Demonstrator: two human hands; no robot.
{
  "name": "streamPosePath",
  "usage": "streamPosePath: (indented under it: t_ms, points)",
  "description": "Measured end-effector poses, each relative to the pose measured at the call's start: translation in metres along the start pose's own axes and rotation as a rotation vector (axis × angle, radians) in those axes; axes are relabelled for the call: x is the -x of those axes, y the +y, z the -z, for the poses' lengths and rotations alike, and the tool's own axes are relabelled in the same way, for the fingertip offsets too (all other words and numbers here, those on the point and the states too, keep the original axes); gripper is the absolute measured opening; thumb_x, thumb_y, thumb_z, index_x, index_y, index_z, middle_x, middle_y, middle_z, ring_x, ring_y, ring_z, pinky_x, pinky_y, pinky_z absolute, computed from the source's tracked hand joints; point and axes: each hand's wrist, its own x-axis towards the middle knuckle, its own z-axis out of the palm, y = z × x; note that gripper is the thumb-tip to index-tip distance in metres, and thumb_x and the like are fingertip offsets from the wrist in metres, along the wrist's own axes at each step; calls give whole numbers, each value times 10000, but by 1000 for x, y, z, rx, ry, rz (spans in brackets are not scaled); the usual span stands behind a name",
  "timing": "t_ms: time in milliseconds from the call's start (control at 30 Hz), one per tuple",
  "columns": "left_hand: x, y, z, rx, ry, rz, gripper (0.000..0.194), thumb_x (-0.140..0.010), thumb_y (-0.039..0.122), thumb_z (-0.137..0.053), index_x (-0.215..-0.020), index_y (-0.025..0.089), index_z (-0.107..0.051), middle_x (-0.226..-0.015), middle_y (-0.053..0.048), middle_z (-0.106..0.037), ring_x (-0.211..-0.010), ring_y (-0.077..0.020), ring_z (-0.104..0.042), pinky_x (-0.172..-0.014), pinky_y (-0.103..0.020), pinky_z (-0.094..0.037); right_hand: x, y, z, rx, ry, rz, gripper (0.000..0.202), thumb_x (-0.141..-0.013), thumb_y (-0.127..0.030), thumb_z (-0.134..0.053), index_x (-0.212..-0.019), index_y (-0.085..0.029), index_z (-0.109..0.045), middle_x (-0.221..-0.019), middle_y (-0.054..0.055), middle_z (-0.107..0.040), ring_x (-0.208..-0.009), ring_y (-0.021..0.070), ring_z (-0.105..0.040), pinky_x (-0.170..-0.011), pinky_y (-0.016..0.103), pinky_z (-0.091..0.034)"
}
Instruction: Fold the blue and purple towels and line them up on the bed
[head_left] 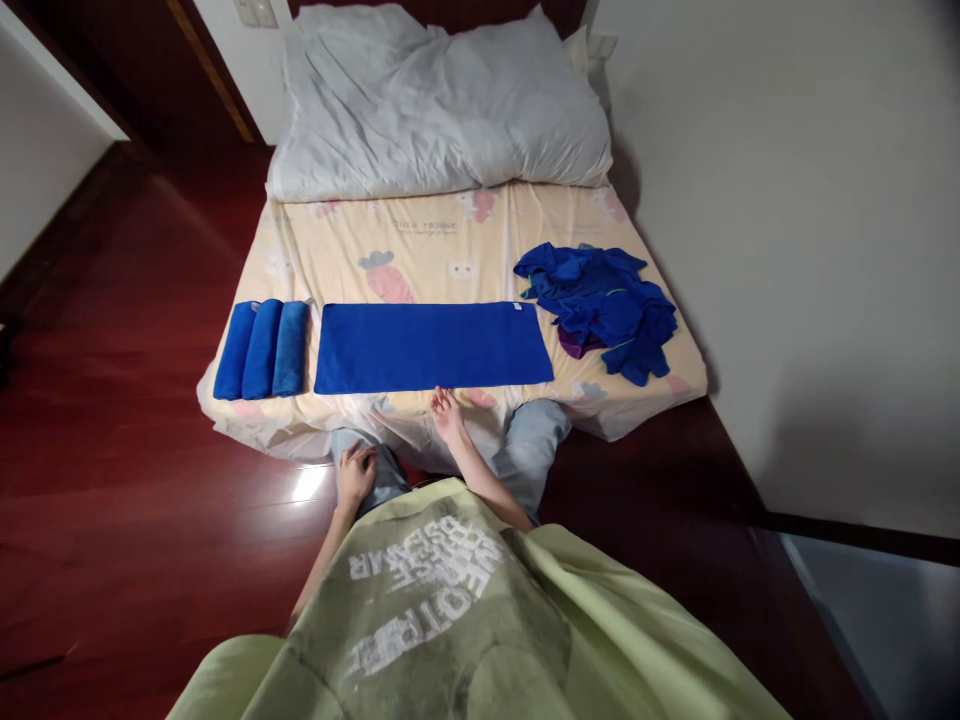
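A blue towel (pixel 431 347) lies spread flat across the front of the bed, its small white tag at the far right corner. The fingertips of my right hand (pixel 447 412) are at the towel's near edge; the fingers are loosely bent and hold nothing, and whether they touch the cloth is hard to tell. My left hand (pixel 355 474) rests on my left thigh, fingers relaxed and nothing in them. Left of the flat towel, three rolled blue towels (pixel 260 349) lie side by side. On the right is a loose heap of blue towels (pixel 611 305) with a purple cloth (pixel 576 343) under it.
The bed (pixel 322 240) has a pale yellow sheet with a carrot print. A grey-white quilt (pixel 442 110) is bunched at its head. A white wall (pixel 795 200) runs along the right; dark red floor (pixel 135 420) lies on the left.
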Motion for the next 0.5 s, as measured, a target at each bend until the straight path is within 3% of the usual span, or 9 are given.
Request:
streamPosePath:
  t_ms: [167, 367, 500]
  points:
    - [0, 0, 0, -2, 2, -6, 351, -929, 295, -441, -1009, 225, -775, -1237, -56, -753, -1436, -324, -467, -1197, -518, -385, -7, -1, -8, -14, -9, 15, 215, -1047, -267, -501, -934, -238, -681, -1162, 11, -763, -925, 100, -701, -879, 243, -623]
    - [0, 3, 3, 0, -1, 1, 355, -921, 299, -440, -1005, 228, -778, -1228, -57, -757, -1425, -326, -476, -1195, -520, -387, -17, -3, -22, -52, -8, -30, 296, -1083, -264, -424, -971, -206, -692, -1432, 29, -660, -1177, 71, -666, -902, 189, -594]
    - [0, 2, 3, -2, -4, -6, 355, -917, 299, -444, -1002, 229, -782, -1232, -56, -756, -1421, -333, -478, -1193, -525, -386, -23, -3, -24, -52, -9, -23, 323, -1091, -283, -418, -947, -220, -700, -1383, 16, -689, -1258, 84, -645, -952, 237, -603]
